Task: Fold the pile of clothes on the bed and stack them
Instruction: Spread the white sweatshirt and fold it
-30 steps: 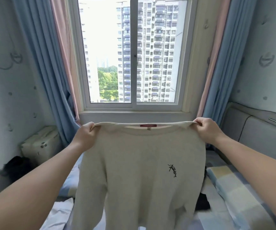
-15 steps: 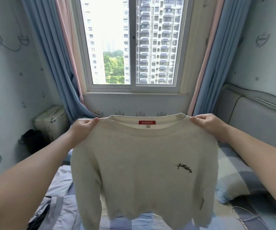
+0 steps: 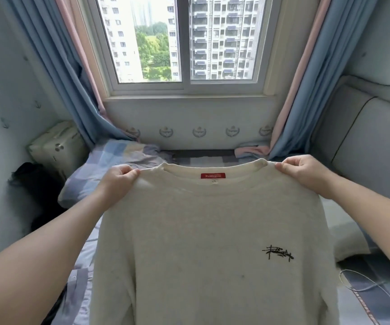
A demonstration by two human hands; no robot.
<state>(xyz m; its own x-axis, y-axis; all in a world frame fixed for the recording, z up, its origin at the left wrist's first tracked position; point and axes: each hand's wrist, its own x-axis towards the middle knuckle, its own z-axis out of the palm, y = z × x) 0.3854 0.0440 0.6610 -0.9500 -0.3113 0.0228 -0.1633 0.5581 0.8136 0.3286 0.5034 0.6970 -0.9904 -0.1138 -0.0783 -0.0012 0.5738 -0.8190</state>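
Observation:
A cream sweatshirt (image 3: 212,242) with a red neck label and a small black chest logo hangs spread out in front of me above the bed (image 3: 128,156). My left hand (image 3: 119,181) pinches its left shoulder and my right hand (image 3: 304,172) pinches its right shoulder, both beside the collar. The sleeves droop at the sides. The sweatshirt hides most of the bed below it, so the pile of clothes is out of sight, apart from some grey-blue fabric (image 3: 76,292) at lower left.
A checked pillow (image 3: 102,170) lies at the far left of the bed, a white pillow (image 3: 348,233) at the right by the padded headboard (image 3: 362,148). A white cable (image 3: 365,285) lies on the sheet. A cream suitcase (image 3: 55,146) stands in the left corner under blue curtains.
The sweatshirt and both hands have come down lower and closer to the bed, and my view has tilted downward. The grip on both shoulders is unchanged.

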